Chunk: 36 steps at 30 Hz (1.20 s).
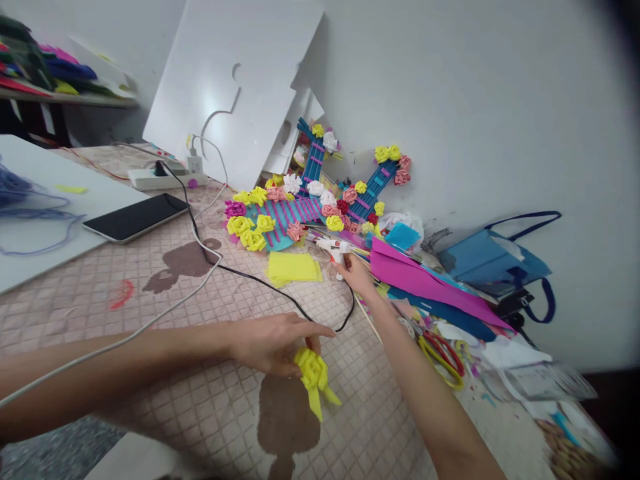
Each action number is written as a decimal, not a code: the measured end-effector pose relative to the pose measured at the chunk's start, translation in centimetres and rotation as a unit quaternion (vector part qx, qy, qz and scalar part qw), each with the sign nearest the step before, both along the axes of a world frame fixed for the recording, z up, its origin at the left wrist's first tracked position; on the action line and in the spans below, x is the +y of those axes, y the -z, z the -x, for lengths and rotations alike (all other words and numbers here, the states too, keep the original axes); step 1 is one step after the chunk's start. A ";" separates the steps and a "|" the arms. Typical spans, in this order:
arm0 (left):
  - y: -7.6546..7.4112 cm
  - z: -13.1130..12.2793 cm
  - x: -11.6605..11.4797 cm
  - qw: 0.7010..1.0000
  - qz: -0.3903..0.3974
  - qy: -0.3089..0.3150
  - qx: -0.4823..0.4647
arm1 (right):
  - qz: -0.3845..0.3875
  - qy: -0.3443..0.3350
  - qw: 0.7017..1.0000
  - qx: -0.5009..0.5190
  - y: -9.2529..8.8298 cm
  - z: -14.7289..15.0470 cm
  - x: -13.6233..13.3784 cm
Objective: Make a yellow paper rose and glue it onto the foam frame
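A yellow paper flower (313, 371) with loose strips hanging from it is pinched in my left hand (273, 340), low over the table. Farther off, my right hand (354, 272) is closed around the grip of a white glue gun (333, 250), whose nozzle points left; part of the grip is hidden by the fingers. Just left of the glue gun lies a stack of yellow paper sheets (293, 267). Behind both, a blue and purple woven piece (290, 220) is trimmed with yellow, pink, white and red paper flowers.
A black cable (250, 277) and a white cable (170, 312) cross the tiled-pattern table. At left are a phone (137, 217) and a power strip (165, 177). Magenta sheets (425, 280), scissors (443, 360) and a blue bag (493, 260) crowd the right, beside the wall.
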<state>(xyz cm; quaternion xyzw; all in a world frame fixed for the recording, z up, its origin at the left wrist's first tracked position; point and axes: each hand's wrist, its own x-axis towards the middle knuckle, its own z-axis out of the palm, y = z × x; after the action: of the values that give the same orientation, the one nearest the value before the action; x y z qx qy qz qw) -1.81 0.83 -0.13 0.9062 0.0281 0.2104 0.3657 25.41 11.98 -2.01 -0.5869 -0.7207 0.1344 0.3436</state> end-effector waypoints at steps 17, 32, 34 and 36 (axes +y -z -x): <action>-0.7 0.2 0.6 0.999 0.032 -0.028 -0.001 | -0.102 0.080 0.988 0.086 -1.9 -0.9 -4.7; 0.0 0.2 1.7 0.998 0.048 -0.014 0.048 | -0.105 0.025 0.991 0.077 -2.1 1.5 -17.4; 0.1 0.2 1.8 0.997 0.048 -0.011 0.052 | -0.103 0.032 0.991 0.081 -2.2 1.4 -17.2; 0.0 0.2 1.8 0.997 0.048 -0.011 0.061 | -0.105 0.043 0.990 0.082 -2.3 1.2 -17.0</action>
<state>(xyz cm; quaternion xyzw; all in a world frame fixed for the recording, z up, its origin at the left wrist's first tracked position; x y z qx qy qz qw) -2.03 2.64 -0.17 0.8983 0.0704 0.1574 0.4040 24.21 -5.06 0.34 -0.5651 -0.6744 0.0904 0.4667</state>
